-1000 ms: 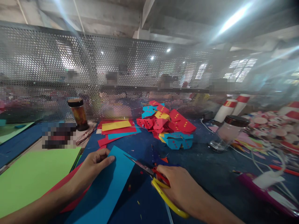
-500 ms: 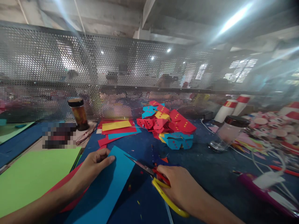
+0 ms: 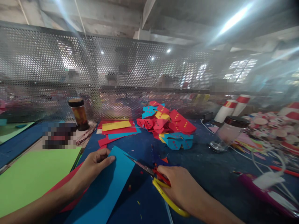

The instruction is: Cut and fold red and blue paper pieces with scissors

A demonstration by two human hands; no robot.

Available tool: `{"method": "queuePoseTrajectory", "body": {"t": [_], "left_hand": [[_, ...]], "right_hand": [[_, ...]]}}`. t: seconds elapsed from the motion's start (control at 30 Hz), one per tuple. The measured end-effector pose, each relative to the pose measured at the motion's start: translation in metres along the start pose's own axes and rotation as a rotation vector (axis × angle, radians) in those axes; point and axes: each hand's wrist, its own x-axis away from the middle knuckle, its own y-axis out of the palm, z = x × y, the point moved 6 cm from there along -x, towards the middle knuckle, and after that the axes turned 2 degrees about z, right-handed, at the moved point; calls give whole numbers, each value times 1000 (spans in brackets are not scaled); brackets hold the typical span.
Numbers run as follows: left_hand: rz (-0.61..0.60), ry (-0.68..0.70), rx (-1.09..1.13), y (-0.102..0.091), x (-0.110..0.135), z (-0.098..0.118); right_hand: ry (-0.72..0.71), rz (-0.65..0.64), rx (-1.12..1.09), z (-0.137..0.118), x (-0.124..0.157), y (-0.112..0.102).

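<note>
My left hand (image 3: 99, 161) pinches the upper left edge of a long strip of blue paper (image 3: 112, 183) between thumb and fingers. In my right hand (image 3: 175, 183) is a pair of scissors (image 3: 161, 183) with red and yellow handles. The scissor blades point left and lie at the strip's upper right edge, close to its top corner. Part of the handles is hidden by my right fingers. Red paper (image 3: 72, 202) shows beneath my left forearm. Beyond the hands rises a pile of folded red, blue and yellow paper shapes (image 3: 163, 119) with dots.
Cut paper sheets (image 3: 116, 126) lie behind my left hand. Large green sheets (image 3: 39, 177) cover the left side, near a dark-lidded jar (image 3: 80, 115). On the right stand a clear jar (image 3: 230, 133), white cables and a purple object (image 3: 261, 189). A perforated metal screen (image 3: 121, 68) closes the back.
Almost nothing differs. Both hands, the blue strip and the scissors keep practically the same places.
</note>
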Motion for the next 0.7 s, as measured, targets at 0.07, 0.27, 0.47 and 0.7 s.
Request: {"method": "queuePoseTrajectory", "body": {"t": [0.07, 0.27, 0.47, 0.7], "left_hand": [[3, 0, -1, 0, -1, 0], [-1, -35, -2, 1, 0, -2], [-20, -46, 24, 2, 2, -1], [-41, -18, 28, 2, 0, -1]], "right_hand": [[6, -5, 9, 1, -1, 0], [-6, -25, 8, 2, -2, 2], [-35, -2, 20, 3, -1, 7], [-70, -10, 36, 1, 0, 9]]}}
